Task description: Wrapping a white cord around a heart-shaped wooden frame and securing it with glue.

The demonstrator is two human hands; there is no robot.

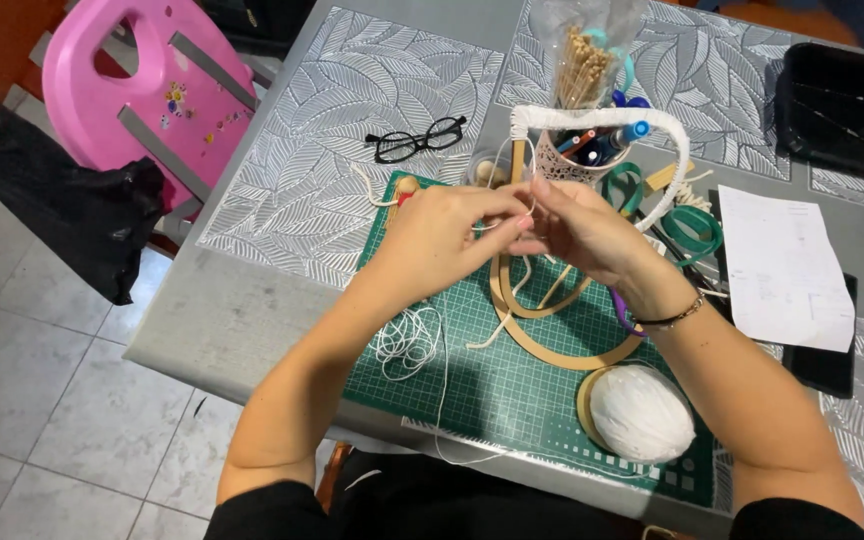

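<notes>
Two hands meet above the green cutting mat (512, 390) on the bench (242, 320): the left hand (442, 240) and right hand (582, 235) pinch thin white string (407, 345) between closed fingertips beside a white-wrapped hoop (652, 130). Bare wooden hoops (552, 350) lie just beneath; a white yarn ball (642, 412) sits near the right forearm.

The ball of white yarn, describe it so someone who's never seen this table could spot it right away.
Start at the green cutting mat on the grey table, then go to the mat's near right corner, below the person's right hand. The ball of white yarn lies there, beside the wooden hoops. It is a smooth egg-shaped wound lump, unlike the loose tangle of white string on the mat's left side.
</notes>
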